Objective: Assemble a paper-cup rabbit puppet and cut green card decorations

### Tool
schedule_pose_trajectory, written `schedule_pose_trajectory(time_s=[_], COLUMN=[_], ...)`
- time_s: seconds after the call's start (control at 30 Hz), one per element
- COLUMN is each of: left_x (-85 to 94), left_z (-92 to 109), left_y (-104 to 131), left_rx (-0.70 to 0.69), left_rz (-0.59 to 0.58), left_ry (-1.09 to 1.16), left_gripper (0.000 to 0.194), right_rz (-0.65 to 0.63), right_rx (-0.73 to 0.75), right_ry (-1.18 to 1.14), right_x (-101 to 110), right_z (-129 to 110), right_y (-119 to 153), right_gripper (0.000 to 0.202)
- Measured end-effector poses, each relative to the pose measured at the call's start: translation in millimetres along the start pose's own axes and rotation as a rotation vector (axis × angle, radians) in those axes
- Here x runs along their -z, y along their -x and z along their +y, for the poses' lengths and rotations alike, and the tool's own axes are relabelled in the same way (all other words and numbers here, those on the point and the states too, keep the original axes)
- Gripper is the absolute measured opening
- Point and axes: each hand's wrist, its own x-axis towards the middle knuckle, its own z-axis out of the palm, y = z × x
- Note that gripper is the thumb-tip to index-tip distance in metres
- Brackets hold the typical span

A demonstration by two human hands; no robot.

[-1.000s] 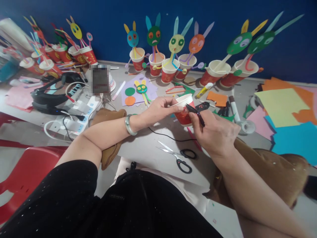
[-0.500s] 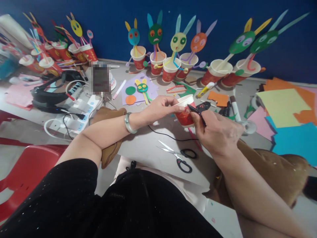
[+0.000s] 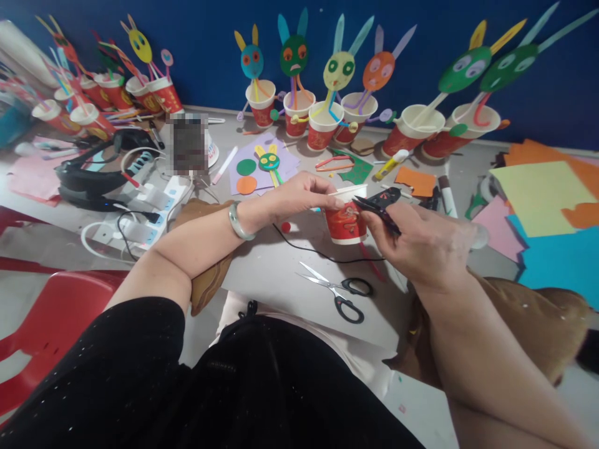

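As left hand (image 3: 306,192) pinches cup (image 3: 345,223), right hand (image 3: 423,240) closed round black tool (image 3: 377,207)

Blue wall (image 3: 206,56), grey table (image 3: 276,265), red chair (image 3: 70,318)

Cup (image 3: 347,226) red & wht w/ gold design, wall (image 3: 206,56) dk blue, chair (image 3: 70,315) red, shirt (image 3: 135,374) blk.
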Motion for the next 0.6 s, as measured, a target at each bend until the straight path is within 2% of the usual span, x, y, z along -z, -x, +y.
schedule_pose_trajectory(time_s=[0.2,0.4,0.6], left_x=[10.0,12.2,14.9], left_z=[2,1,-1], left_y=[-1,-1,-3], left_rx=[0.055,0.039,0.053], left_rz=[-0.112,-0.162,-0.282], left_ry=[-0.045,-0.102,-0.112], left_gripper=[0.019,0.02,0.016], right_rz=[-0.021,-0.117,-0.138], right_rx=[0.14,0.179,0.198], right_ry=[-0.024,-0.094,-0.152], right_x=[3,11,9], right_z=[10,13,17], right_y=[-5,-8,-7], right_gripper=[0.06,0.066,0.066])
